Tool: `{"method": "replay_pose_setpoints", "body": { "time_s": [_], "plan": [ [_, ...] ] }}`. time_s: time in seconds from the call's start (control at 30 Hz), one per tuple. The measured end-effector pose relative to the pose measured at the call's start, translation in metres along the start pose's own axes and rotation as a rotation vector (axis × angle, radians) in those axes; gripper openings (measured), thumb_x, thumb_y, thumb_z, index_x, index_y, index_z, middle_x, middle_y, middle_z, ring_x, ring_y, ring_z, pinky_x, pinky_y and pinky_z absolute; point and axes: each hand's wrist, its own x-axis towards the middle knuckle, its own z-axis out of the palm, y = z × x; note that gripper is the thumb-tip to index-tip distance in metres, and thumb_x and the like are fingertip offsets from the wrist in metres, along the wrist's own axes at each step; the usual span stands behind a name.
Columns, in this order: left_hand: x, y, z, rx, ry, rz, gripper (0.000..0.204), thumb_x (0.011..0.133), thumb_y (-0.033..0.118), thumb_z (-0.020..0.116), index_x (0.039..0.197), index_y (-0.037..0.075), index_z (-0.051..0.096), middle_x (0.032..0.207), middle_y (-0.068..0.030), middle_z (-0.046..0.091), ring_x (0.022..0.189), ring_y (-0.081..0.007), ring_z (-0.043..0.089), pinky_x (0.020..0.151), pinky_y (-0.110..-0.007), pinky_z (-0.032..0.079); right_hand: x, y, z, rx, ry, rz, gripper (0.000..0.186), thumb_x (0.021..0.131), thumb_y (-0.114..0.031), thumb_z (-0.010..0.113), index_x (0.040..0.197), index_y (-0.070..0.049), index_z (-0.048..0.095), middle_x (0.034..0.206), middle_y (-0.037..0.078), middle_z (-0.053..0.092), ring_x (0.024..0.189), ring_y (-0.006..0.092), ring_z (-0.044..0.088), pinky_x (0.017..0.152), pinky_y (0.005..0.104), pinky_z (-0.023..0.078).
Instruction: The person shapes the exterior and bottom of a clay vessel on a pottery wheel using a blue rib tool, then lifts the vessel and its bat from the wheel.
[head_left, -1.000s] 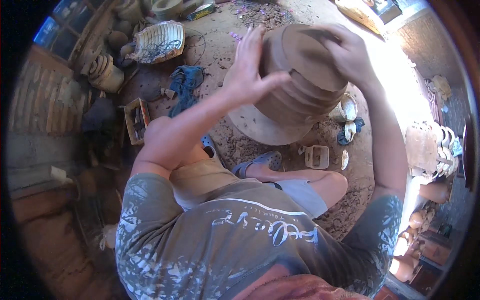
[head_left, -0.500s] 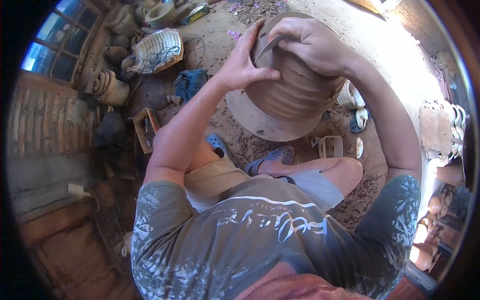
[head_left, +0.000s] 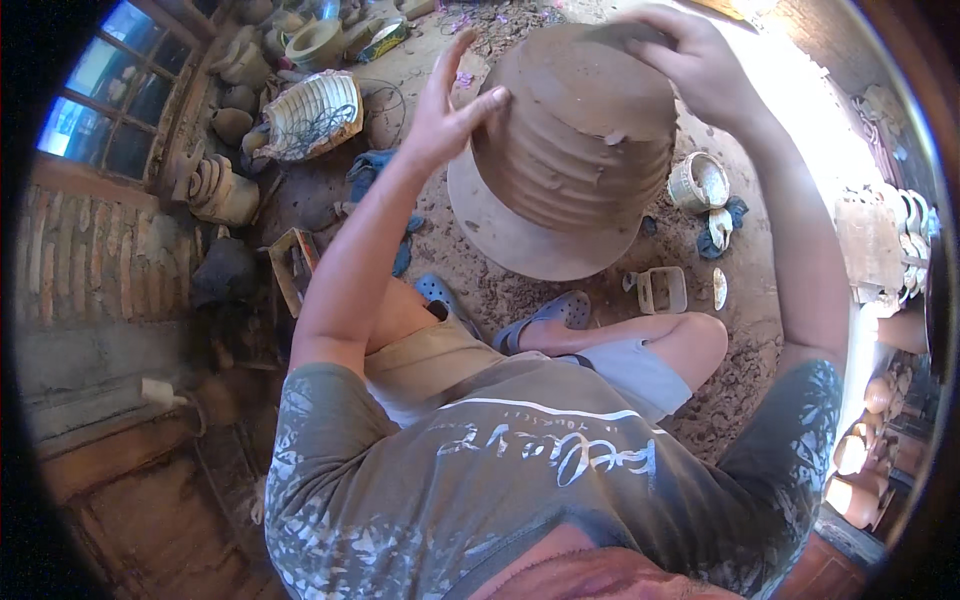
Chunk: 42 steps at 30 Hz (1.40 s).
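A large brown clay pot [head_left: 585, 150] with a ridged wall and a smoother upper part stands on a pale round disc [head_left: 540, 245] in front of me. My left hand [head_left: 440, 118] is open along the pot's left side, fingers up and thumb stretched towards the wall; I cannot tell if the thumb touches. At the far right of the pot's top, my right hand [head_left: 695, 65] is closed on a thin scraper, now mostly hidden and blurred. A small clay scrap [head_left: 614, 138] clings to the pot's near side.
Right of the pot stand a small bucket [head_left: 698, 183], a blue-and-white rag [head_left: 722, 230] and a clear plastic container [head_left: 662, 290]. Clay crumbs cover the floor near my clogs [head_left: 545, 318]. A ribbed white basin [head_left: 315, 115] and several pots line the left wall.
My right hand has moved right and away from the pot's upper left, taking the scraper along. My left hand has drawn back to the left, showing more of the pot's top.
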Motion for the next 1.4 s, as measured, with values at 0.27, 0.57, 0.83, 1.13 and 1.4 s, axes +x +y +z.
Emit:
{"method": "replay_pose_setpoints", "body": {
  "time_s": [0.27,0.57,0.83,1.13,1.4],
  "plan": [
    [-0.045,0.038,0.072,0.568,0.071,0.182,0.149,0.070,0.078,0.084,0.165,-0.008,0.009,0.170,-0.0341,0.016,0.160,-0.0497,0.015,0.130,-0.057,0.017,0.059,0.016,0.065,0.048,-0.068,-0.165,0.038,0.088,0.000,0.057,0.120,-0.006,0.078,0.115,0.019,0.076,0.108,0.0326,0.072,0.102,0.0412,0.055],
    [-0.023,0.018,0.033,0.274,-0.111,0.146,0.147,0.068,0.073,0.088,0.166,-0.008,0.014,0.170,-0.0322,0.023,0.160,-0.0462,0.022,0.130,-0.053,0.021,-0.041,-0.011,0.014,-0.149,-0.390,-0.385,0.016,0.096,-0.008,0.064,0.107,-0.005,0.075,0.099,0.011,0.072,0.098,0.0284,0.069,0.091,0.0412,0.055],
    [-0.023,0.022,0.044,0.356,-0.059,0.188,0.142,0.071,0.072,0.087,0.165,-0.007,0.017,0.169,-0.0309,0.025,0.159,-0.0449,0.025,0.129,-0.054,0.022,-0.141,0.014,0.022,0.879,0.589,0.458,0.024,0.107,-0.020,0.063,0.122,-0.001,0.064,0.083,0.000,0.064,0.069,0.0068,0.059,0.058,0.0226,0.046],
    [-0.035,0.046,0.042,0.518,0.048,0.119,0.139,0.067,0.072,0.088,0.164,-0.003,0.024,0.163,-0.0309,0.031,0.152,-0.0479,0.033,0.125,-0.057,0.029,-0.133,-0.009,0.054,0.682,0.487,0.421,0.018,0.101,-0.009,0.070,0.116,-0.001,0.068,0.091,0.002,0.072,0.076,0.0064,0.064,0.064,0.0209,0.051],
    [0.008,0.008,-0.002,0.346,-0.170,0.180,0.146,0.063,0.076,0.088,0.167,0.000,0.021,0.170,-0.0292,0.026,0.158,-0.0458,0.027,0.129,-0.054,0.026,-0.116,0.040,0.064,0.265,0.658,0.373,0.028,0.104,-0.013,0.067,0.128,0.001,0.069,0.103,0.006,0.078,0.091,0.0108,0.069,0.085,0.0302,0.055]
  ]
}}
